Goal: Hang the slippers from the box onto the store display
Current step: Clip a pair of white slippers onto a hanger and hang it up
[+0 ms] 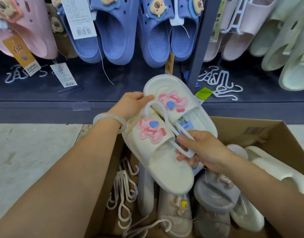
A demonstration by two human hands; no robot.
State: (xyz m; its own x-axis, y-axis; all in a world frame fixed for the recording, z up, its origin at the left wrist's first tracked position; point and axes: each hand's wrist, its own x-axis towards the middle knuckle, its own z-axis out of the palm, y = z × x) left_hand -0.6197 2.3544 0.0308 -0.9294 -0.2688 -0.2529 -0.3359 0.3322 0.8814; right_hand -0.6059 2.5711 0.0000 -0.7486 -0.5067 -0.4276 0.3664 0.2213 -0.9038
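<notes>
A pair of cream slippers (166, 162) with pink "Honey" bear patches is held above the cardboard box (261, 129), in front of the display. A white plastic hanger (166, 121) runs between the two slippers. My left hand (130, 104) grips the toe end of the pair by the hanger's hook. My right hand (199, 150) pinches the hanger's lower end between thumb and fingers. The dark display shelf (96, 93) stands behind, with blue slippers (117, 33) hanging above it.
The box holds several more slippers, grey (214, 194), beige (175, 213) and white (274, 162), plus loose white hangers (123, 189). Pink slippers (27, 26) hang at the left, pale green ones (285, 40) at the right. A vertical post (201, 48) divides the display. Spare hangers (218, 83) lie on the shelf.
</notes>
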